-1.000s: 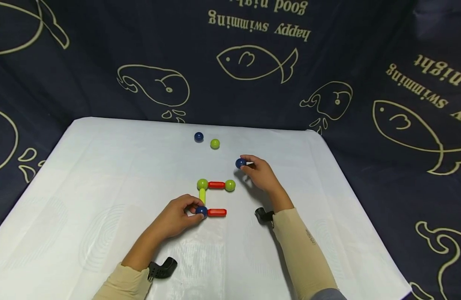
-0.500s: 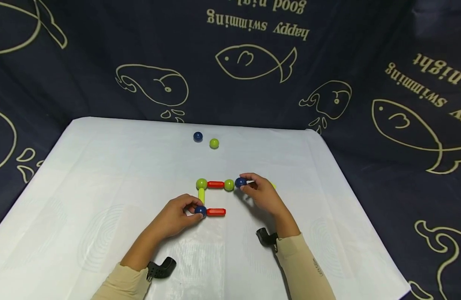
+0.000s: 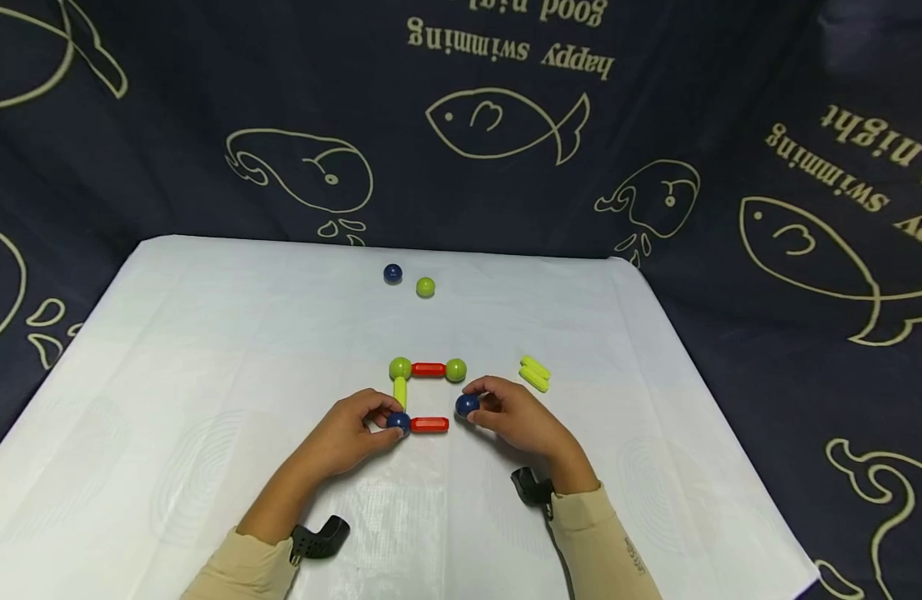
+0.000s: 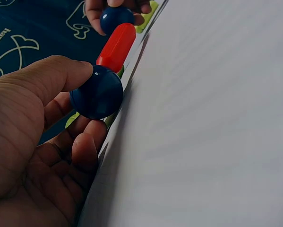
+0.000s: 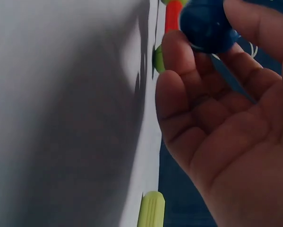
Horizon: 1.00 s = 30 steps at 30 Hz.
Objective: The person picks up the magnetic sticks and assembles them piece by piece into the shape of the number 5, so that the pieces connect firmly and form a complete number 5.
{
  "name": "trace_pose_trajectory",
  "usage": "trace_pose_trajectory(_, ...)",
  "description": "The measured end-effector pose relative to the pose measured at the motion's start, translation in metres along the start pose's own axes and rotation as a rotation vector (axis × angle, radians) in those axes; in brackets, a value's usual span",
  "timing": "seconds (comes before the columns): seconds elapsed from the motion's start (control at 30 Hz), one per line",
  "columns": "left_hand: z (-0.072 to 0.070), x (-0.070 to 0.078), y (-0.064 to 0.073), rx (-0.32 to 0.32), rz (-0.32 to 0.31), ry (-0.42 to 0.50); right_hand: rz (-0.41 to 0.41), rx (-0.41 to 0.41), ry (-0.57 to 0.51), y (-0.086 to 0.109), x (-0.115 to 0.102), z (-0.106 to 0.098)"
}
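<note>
My left hand [image 3: 358, 435] pinches a blue ball [image 4: 98, 92] at the near-left corner of a joined frame of balls and rods. From that ball a red rod [image 3: 429, 425] points right, its far end free. A yellow-green rod [image 3: 400, 393] runs from the same ball to a green ball [image 3: 400, 368]; a second red rod [image 3: 428, 369] links this to another green ball [image 3: 456, 370]. Between thumb and fingers, my right hand [image 3: 523, 419] holds a second blue ball [image 3: 467, 406], a little right of the near red rod's free end and apart from it.
Two loose yellow-green rods [image 3: 534, 374] lie side by side beyond my right hand. Farther back on the white table [image 3: 281, 317] sit a blue ball [image 3: 393, 273] and a green ball [image 3: 425, 287]. A dark cloth [image 3: 506, 200] with fish drawings hangs behind the table.
My right hand has come nearer with its blue ball, passing the far green ball and stopping near the lower red rod's end. The loose rods are now uncovered. My left hand keeps its place.
</note>
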<state>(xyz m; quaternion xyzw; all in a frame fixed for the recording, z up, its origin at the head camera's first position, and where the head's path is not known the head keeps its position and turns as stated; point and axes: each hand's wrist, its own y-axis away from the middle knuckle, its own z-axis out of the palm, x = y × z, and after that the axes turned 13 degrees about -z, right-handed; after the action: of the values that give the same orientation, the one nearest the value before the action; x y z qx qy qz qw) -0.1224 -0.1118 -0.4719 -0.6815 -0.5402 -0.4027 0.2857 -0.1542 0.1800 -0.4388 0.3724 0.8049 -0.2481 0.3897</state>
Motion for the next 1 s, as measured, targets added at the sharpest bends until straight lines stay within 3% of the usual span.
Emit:
trace_pose_trajectory(0.17,-0.0002,0.0003,0.0002,0.007,-0.001,-0.003,-0.027,-0.069,0.042,-0.0003,0.0000,0.0006)
trace_pose_trajectory(0.47,-0.0007,0.0007,-0.0002,0.011,-0.007,-0.009,-0.005,-0.136,0.064,0.0003,-0.0024,0.0029)
trace_pose_trajectory(1.0,0.0001,0.0016,0.0000,0.000,-0.011,-0.005,-0.005,-0.156,0.099,-0.0009,0.0010,0.0069)
